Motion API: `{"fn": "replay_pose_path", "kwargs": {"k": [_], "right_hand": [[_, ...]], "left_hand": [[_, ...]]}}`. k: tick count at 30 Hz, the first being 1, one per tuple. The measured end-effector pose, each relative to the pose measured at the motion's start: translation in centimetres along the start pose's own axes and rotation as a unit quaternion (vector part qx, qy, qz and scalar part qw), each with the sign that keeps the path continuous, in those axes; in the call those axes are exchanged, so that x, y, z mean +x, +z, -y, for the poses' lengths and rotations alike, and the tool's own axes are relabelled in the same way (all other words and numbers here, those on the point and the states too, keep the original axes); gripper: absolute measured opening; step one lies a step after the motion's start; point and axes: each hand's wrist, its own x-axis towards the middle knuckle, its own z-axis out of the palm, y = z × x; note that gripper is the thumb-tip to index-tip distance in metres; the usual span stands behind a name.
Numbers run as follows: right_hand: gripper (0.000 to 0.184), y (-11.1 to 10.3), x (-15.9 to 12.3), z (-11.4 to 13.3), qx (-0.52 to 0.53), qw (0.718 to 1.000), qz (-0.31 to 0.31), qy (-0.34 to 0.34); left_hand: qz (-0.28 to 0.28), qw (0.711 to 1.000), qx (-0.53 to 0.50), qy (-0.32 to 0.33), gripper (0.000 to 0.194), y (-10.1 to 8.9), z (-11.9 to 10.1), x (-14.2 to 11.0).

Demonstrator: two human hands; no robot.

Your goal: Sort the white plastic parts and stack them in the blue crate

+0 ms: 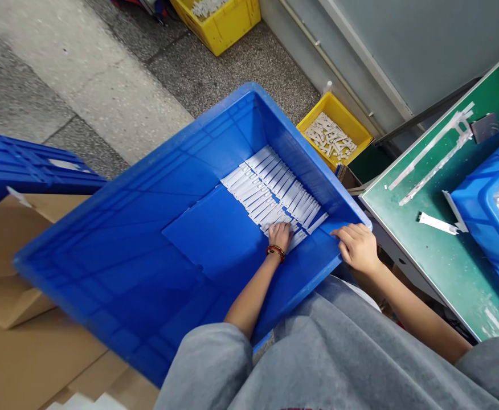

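A large blue plastic crate (pixel 104 228) rests tilted against my lap. Rows of flat white plastic strips (pixel 270 188) lie side by side in its far right corner, beside a loose blue divider sheet (pixel 215 233). My left hand (pixel 280 234), a beaded bracelet on the wrist, reaches down into the crate with its fingers curled onto the nearest strips. My right hand (pixel 356 246) grips the crate's right rim, fingers folded over the edge.
A green workbench (pixel 441 250) on the right carries loose white strips and long white frames, plus another blue bin (pixel 489 216). Two yellow bins (pixel 335 134) of white parts stand on the floor. Cardboard (pixel 14 285) and a second blue crate (pixel 23 168) lie at left.
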Motion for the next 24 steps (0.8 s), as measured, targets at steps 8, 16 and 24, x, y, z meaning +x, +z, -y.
{"fn": "replay_pose_path", "kwargs": {"k": [8,16,24], "right_hand": [[0.022,-0.2,0.2,0.1,-0.001,0.999,-0.026,-0.019],[0.022,-0.2,0.2,0.1,-0.004,1.0,-0.023,-0.015],[0.022,-0.2,0.1,0.1,0.001,1.0,-0.023,-0.014]], "left_hand": [[-0.076,0.996,-0.006,-0.047,0.025,-0.8,1.1,0.6],[-0.085,0.995,-0.015,-0.052,0.02,-1.1,1.8,1.7],[-0.107,0.991,-0.009,-0.081,0.031,-2.0,1.9,2.6]]}}
